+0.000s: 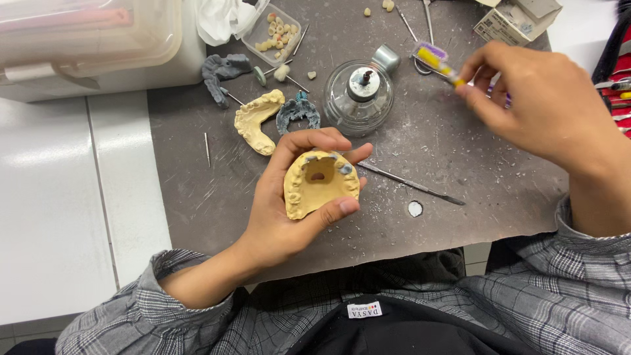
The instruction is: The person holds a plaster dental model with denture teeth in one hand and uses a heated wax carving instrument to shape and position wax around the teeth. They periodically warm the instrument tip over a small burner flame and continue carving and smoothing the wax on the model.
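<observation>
My left hand (282, 217) cradles a yellow plaster dental cast (320, 184), arch-shaped, with grey patches on its front teeth. Thumb and fingers wrap its edges. My right hand (545, 98) hovers over the upper right of the grey mat (447, 151), pinching a small yellow and purple lighter (439, 60) that looks blurred. A glass spirit burner (359, 98) with a metal wick cap stands just behind the cast, between the two hands.
A second yellow cast (257, 121), a blue-grey bite piece (298, 113) and a dark grey impression (220, 75) lie behind. A thin metal tool (411, 184) rests on the mat. A small tray of loose teeth (275, 34), a clear plastic box (92, 39) and a cardboard carton (516, 20) line the back.
</observation>
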The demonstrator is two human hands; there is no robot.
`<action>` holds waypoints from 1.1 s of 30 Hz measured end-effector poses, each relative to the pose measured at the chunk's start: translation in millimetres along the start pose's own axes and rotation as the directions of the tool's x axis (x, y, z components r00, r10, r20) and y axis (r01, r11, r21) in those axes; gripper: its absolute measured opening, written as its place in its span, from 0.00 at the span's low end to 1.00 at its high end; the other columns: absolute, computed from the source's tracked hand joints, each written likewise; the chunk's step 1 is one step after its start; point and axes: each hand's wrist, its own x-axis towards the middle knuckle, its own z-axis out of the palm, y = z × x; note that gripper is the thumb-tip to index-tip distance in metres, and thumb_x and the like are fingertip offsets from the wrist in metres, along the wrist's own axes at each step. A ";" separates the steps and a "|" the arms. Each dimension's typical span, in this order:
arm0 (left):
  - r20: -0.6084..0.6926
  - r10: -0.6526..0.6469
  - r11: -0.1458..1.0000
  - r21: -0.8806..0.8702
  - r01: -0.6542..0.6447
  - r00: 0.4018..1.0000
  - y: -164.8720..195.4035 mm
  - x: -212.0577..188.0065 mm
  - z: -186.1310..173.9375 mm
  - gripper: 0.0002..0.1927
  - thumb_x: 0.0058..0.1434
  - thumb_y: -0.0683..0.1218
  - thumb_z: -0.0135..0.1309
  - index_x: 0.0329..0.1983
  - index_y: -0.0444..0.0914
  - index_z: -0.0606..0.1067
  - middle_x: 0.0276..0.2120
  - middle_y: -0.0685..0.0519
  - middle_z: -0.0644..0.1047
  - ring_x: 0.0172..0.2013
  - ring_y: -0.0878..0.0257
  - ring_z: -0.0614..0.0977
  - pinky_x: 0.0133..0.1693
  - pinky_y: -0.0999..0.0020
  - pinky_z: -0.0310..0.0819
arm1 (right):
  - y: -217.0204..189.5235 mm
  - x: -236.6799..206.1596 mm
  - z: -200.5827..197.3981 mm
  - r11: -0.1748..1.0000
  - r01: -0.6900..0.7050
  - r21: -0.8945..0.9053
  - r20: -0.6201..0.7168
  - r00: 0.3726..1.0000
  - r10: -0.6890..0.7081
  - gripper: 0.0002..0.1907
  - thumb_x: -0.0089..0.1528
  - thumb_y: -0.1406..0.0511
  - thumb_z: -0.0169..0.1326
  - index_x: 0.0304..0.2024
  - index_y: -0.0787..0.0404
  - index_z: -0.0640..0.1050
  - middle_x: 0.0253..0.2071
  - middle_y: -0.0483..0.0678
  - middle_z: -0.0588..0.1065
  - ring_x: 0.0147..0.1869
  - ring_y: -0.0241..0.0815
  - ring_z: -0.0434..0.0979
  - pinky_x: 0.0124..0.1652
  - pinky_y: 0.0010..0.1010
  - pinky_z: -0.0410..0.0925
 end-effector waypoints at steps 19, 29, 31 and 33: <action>0.094 -0.052 0.997 -0.044 0.057 0.994 -7.9 -2.4 4.9 0.14 0.77 0.37 0.48 0.61 0.38 0.60 0.57 0.46 0.72 0.63 0.51 0.79 0.62 0.59 0.80 | -57.4 19.3 -37.3 -0.038 0.109 0.993 -0.103 0.687 -0.720 0.13 0.58 0.86 0.49 0.46 0.83 0.66 0.50 0.85 0.69 0.52 0.79 0.69 0.46 0.60 0.67; 0.081 0.002 0.976 0.216 -0.019 0.997 -11.5 -5.6 9.6 0.15 0.74 0.33 0.53 0.59 0.35 0.63 0.54 0.44 0.76 0.57 0.60 0.80 0.63 0.64 0.78 | -41.6 -38.4 18.6 0.278 0.671 0.688 -0.524 0.723 -0.450 0.20 0.55 0.71 0.68 0.30 0.61 0.66 0.43 0.60 0.78 0.50 0.60 0.83 0.44 0.40 0.80; 0.099 0.042 0.964 0.259 -0.066 0.994 -12.9 -5.4 10.5 0.15 0.75 0.33 0.53 0.59 0.36 0.63 0.53 0.45 0.76 0.56 0.61 0.81 0.60 0.67 0.79 | -50.4 -30.3 11.8 0.281 0.710 0.645 -0.565 0.691 -0.451 0.20 0.55 0.72 0.69 0.29 0.62 0.66 0.43 0.59 0.77 0.50 0.60 0.84 0.42 0.39 0.80; 0.113 0.082 0.944 0.311 -0.114 0.990 -13.9 -5.6 11.8 0.16 0.75 0.33 0.53 0.59 0.36 0.63 0.53 0.45 0.76 0.55 0.62 0.81 0.58 0.69 0.79 | -59.1 -23.3 3.7 0.276 0.733 0.622 -0.575 0.667 -0.474 0.19 0.55 0.73 0.68 0.28 0.64 0.67 0.43 0.60 0.77 0.50 0.61 0.83 0.43 0.40 0.83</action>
